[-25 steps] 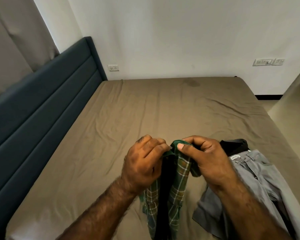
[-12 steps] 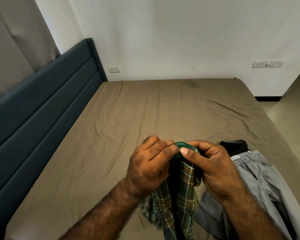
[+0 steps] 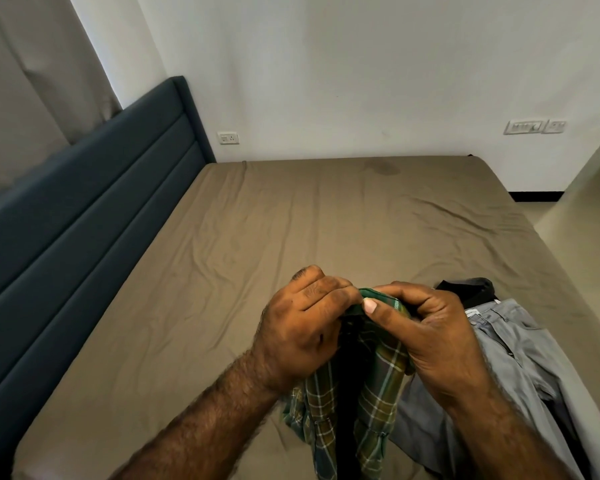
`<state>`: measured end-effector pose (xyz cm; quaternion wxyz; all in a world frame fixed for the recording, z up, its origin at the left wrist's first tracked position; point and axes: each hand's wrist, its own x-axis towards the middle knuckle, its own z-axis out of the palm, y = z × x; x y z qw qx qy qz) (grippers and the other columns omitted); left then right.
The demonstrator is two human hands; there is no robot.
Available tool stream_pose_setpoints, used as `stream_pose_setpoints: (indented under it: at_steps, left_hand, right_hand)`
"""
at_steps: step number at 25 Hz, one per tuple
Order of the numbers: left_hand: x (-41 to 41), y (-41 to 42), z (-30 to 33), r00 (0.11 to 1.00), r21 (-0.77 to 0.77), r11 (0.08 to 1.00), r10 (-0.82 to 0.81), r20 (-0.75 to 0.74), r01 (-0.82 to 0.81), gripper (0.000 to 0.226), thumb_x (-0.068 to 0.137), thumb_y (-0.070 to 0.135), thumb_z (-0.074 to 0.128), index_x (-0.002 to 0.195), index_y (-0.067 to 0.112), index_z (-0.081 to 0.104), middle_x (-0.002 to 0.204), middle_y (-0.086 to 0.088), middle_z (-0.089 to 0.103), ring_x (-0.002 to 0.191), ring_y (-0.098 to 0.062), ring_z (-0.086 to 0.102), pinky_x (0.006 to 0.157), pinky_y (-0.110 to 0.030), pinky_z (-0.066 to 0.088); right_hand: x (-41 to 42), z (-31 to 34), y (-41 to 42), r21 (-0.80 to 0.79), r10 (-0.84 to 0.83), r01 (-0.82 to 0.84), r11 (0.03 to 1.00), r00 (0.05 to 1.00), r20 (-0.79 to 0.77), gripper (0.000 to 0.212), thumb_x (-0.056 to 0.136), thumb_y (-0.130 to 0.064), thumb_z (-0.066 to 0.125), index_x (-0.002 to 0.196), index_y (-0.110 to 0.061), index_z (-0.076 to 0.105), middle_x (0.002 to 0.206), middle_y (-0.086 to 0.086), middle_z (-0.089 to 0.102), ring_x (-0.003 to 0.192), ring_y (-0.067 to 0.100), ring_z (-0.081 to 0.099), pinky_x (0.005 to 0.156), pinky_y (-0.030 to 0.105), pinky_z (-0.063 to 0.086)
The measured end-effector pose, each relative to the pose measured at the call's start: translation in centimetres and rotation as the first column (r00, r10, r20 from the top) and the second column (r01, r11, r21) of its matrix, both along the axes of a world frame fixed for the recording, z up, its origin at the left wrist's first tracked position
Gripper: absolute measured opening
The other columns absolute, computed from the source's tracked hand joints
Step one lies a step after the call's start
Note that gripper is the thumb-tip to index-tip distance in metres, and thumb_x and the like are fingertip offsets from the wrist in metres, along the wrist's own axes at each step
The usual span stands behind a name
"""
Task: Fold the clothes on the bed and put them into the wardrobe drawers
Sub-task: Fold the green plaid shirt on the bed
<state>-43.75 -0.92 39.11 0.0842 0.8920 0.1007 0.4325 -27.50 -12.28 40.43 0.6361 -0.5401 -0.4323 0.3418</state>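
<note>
Two hands are pinching a green plaid shirt (image 3: 371, 403) above the near edge of the bed (image 3: 257, 237).

Both the left hand (image 3: 300, 327) and the right hand (image 3: 430, 334) are curling their fingers (image 3: 329, 294) tight on the shirt's top fold, thumbs nearly touching, while the cloth is hanging down between the wrists; its lower end is running out of view. Grey jeans (image 3: 520, 358) are lying crumpled near the bed's right edge, partly covering a black garment (image 3: 465, 289) whose shape is hard to make out. A dark blue headboard (image 3: 84, 220) is lining the left edge, and a darker stain (image 3: 381, 166) is showing near the far edge.
</note>
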Motion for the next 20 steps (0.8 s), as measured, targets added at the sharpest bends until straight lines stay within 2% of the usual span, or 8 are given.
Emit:
stream_pose_setpoints:
  at_steps: [2,7,10,12,14,16,19,20]
  left_hand:
    - [-0.1,-0.1,0.2,1.000,-0.035,0.999,-0.027,0.001,0.027,0.032,0.100,-0.002,0.044,0.103,-0.001,0.076,0.102,-0.008,0.074,0.084,-0.023,0.062,0.078,-0.033,0.048]
    - [-0.4,0.1,0.6,0.994,-0.153,0.982,-0.110,-0.020,0.106,0.033,0.079,-0.011,0.060,0.105,0.002,0.075,0.101,-0.002,0.073,0.094,-0.018,0.064,0.085,-0.031,0.050]
    - [-0.3,-0.5,0.3,0.997,-0.372,0.925,-0.083,0.012,0.081,0.045,0.078,-0.007,0.061,0.120,0.003,0.071,0.114,0.002,0.073,0.108,-0.014,0.068,0.090,-0.030,0.052]
    - [-0.3,-0.7,0.0,0.991,-0.540,0.833,-0.131,0.020,0.121,0.042,0.085,-0.007,0.063,0.124,0.005,0.071,0.118,0.002,0.075,0.112,-0.018,0.071,0.092,-0.033,0.056]
    - [-0.1,-0.8,-0.3,0.990,-0.643,0.756,-0.141,0.020,0.121,0.030,0.091,-0.007,0.066,0.116,0.006,0.075,0.107,0.001,0.077,0.101,-0.020,0.074,0.087,-0.034,0.059]
    - [-0.2,-1.1,-0.4,0.999,-0.594,0.803,-0.043,0.007,0.039,0.025,0.087,-0.007,0.069,0.106,0.008,0.076,0.096,0.005,0.075,0.090,-0.016,0.072,0.078,-0.029,0.058]
    - [-0.6,-1.8,-0.3,0.999,-0.368,0.929,0.042,-0.016,-0.045,0.019,0.085,0.001,0.072,0.102,0.008,0.074,0.091,0.005,0.071,0.081,-0.010,0.067,0.070,-0.027,0.055]
    - [-0.7,-2.0,-0.3,0.998,-0.283,0.957,0.061,-0.028,-0.066,0.016,0.086,0.006,0.073,0.101,0.007,0.074,0.091,0.002,0.071,0.080,-0.012,0.067,0.070,-0.027,0.055]
  right_hand:
    - [0.2,-0.1,-0.2,-0.017,0.013,-0.013,1.000,1.000,0.001,0.017,0.083,-0.019,0.077,0.096,-0.010,0.083,0.092,0.011,0.079,0.086,0.029,0.076,0.075,0.037,0.064]
    - [0.7,-0.3,-0.2,-0.070,0.063,-0.068,0.995,0.995,-0.072,0.010,0.082,-0.019,0.078,0.088,-0.013,0.082,0.086,0.014,0.076,0.078,0.030,0.072,0.072,0.045,0.061]
    - [0.5,-0.7,-0.4,-0.061,0.111,-0.125,0.990,0.976,-0.186,0.012,0.084,-0.018,0.074,0.090,-0.010,0.081,0.089,0.018,0.076,0.079,0.029,0.072,0.073,0.042,0.060]
    - [0.3,-0.9,-0.4,-0.031,0.102,-0.108,0.994,0.982,-0.158,0.011,0.085,-0.017,0.074,0.091,-0.012,0.081,0.089,0.017,0.077,0.079,0.028,0.073,0.072,0.038,0.062]
    - [0.3,-1.1,-0.3,0.004,0.034,-0.034,0.999,0.999,-0.023,0.007,0.084,-0.017,0.077,0.088,-0.016,0.082,0.085,0.012,0.077,0.077,0.024,0.074,0.069,0.033,0.061]
    - [0.7,-1.5,-0.3,0.048,-0.061,0.051,0.998,0.973,0.224,0.010,0.087,-0.012,0.081,0.089,-0.021,0.084,0.081,0.003,0.076,0.075,0.019,0.072,0.067,0.030,0.059]
    - [1.0,-1.6,-0.7,0.190,-0.193,0.098,0.977,0.791,0.581,0.013,0.091,-0.010,0.081,0.099,-0.020,0.083,0.086,-0.010,0.073,0.079,0.011,0.070,0.070,0.019,0.053]
    - [0.8,-1.5,-0.8,0.239,-0.227,0.087,0.967,0.718,0.658,0.012,0.093,-0.012,0.078,0.102,-0.018,0.082,0.089,-0.010,0.073,0.081,0.008,0.069,0.072,0.021,0.053]
